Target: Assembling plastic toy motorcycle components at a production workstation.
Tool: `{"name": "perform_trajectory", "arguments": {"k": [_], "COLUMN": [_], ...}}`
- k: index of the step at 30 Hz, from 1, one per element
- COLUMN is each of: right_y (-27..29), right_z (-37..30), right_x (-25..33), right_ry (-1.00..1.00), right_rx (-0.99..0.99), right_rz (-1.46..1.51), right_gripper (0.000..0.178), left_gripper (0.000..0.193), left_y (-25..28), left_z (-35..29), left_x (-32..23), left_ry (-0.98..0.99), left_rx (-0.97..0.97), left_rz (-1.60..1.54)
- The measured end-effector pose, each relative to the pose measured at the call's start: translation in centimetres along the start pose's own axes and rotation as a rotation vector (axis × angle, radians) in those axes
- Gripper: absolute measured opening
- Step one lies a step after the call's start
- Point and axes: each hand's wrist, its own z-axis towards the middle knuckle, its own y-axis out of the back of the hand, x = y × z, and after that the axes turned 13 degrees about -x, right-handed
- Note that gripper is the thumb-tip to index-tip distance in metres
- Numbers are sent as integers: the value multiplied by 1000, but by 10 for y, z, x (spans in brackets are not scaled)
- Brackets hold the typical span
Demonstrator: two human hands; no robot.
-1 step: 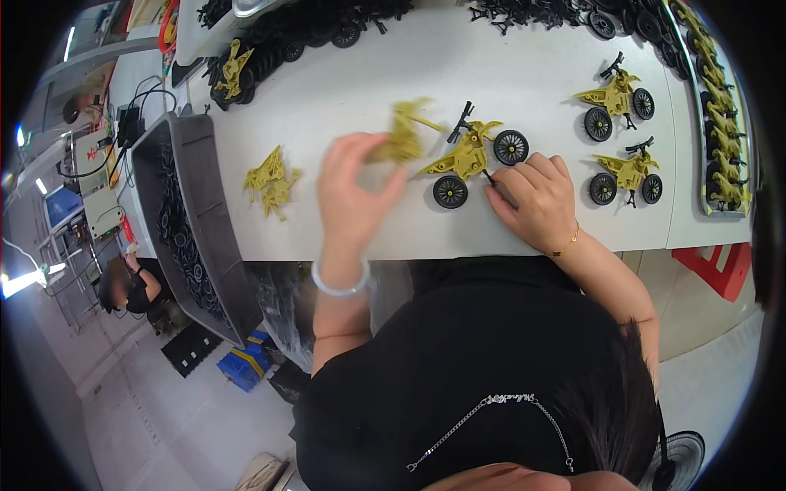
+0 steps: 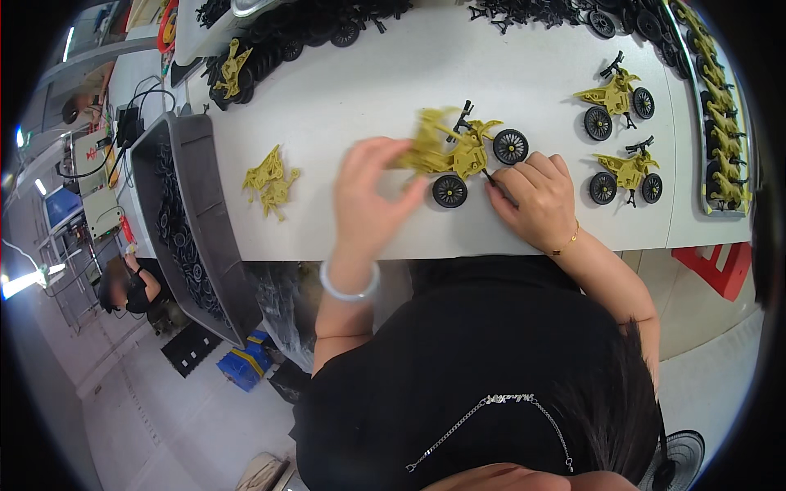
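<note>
My left hand [image 2: 370, 196] grips an olive-yellow toy motorcycle body [image 2: 426, 147], blurred by motion and without wheels. It overlaps the left part of a toy motorcycle [image 2: 472, 155] lying on the table, which has black handlebars and two black spoked wheels. My right hand [image 2: 536, 200] rests on the table with curled fingers. Its thumb and forefinger pinch the small black stand [image 2: 490, 175] at the lower side of that motorcycle. Another bare yellow body [image 2: 272, 182] lies to the left. Two wheeled toy motorcycles [image 2: 616, 96] lie on the right.
A grey bin [image 2: 225, 213] of black parts stands at the table's left. Heaps of black wheels [image 2: 323, 33] and small black parts [image 2: 536, 12] line the far edge. A tray [image 2: 745, 196] at the far right holds several toy motorcycles. Another person [image 2: 135, 286] sits far left.
My left hand has moved right with the yellow body, which now overlaps the lying motorcycle. My right hand has stayed in place.
</note>
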Motion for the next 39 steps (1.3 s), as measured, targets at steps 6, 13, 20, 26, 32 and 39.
{"name": "perform_trajectory", "arguments": {"k": [6, 13, 20, 26, 32, 39], "right_y": [-4, -5, -6, -7, -7, -7], "right_z": [-5, -8, -6, -6, -6, -6], "right_x": [-1, -4, -4, -4, -3, -3], "right_ry": [32, 37, 41, 31, 32, 34], "right_rx": [-17, -10, -42, -28, -40, -36], "right_rz": [23, 19, 49, 47, 38, 43], "right_gripper": [14, 15, 16, 17, 20, 19], "left_gripper": [40, 39, 33, 35, 34, 33], "left_y": [-36, -36, -36, -36, -37, -35], "left_z": [-16, -13, -15, -21, -25, -29], "left_x": [-23, -23, -27, -25, -25, -27], "left_ry": [-80, -95, -49, -115, -116, -105], "left_rx": [34, 118, 88, 33, 8, -32], "left_rz": [19, 14, -7, 33, 37, 30]}}
